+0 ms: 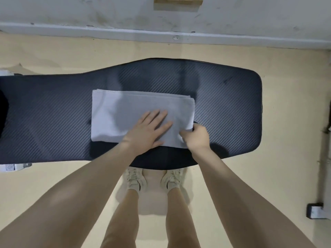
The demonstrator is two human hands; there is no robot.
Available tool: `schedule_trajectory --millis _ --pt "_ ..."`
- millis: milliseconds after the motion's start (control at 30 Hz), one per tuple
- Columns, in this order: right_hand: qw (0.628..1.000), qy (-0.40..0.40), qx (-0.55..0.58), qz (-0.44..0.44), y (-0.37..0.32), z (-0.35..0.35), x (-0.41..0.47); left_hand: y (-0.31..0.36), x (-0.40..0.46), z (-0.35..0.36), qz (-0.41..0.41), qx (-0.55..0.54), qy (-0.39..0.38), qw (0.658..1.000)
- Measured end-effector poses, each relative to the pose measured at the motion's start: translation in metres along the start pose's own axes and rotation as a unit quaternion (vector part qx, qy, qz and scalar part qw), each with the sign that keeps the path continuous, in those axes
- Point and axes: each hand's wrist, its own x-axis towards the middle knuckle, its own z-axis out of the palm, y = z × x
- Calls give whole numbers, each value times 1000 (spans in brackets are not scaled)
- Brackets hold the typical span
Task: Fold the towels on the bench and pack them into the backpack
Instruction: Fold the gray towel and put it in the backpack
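A pale grey towel [125, 111], folded into a flat rectangle of several layers, lies in the middle of the dark padded bench [223, 104]. My left hand [148, 130] rests flat on the towel's near right part, fingers spread and pointing up and to the right. My right hand [197, 136] pinches the towel's near right corner between thumb and fingers. No backpack shows in the view.
The bench runs left to right and widens at its rounded right end. Beyond it are a beige floor and a grey wall with a skirting strip [161, 34]. My feet [152, 179] stand under the near edge. Metal frame parts [317, 210] sit at the right.
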Motion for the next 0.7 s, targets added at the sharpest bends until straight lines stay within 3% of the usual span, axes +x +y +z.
schedule_trajectory --millis 100,167,200,300,367,433,600,700 --pt "999 1 9 -36 0 -22 -2 28 12 -6 -42 -59 -7 997" --pt "996 28 -14 -86 -3 -36 -4 40 23 -17 -94 -219 -28 971" --pt "993 31 -18 -115 -7 -40 -5 47 27 -24 -119 -332 -19 936" --pt "978 -4 -53 -202 -21 -41 -14 62 30 -45 -171 -593 92 782" --pt "963 -47 -72 -255 -29 -33 -21 68 26 -54 -224 -699 109 670" --pt "951 -99 -90 -278 -34 -23 -26 63 19 -57 -263 -741 125 605" --pt "922 -211 -93 -311 -40 -7 -35 32 0 -45 -319 -750 162 557" --pt "903 -186 -163 -350 -45 -4 -33 21 -9 -36 -348 -751 146 542"
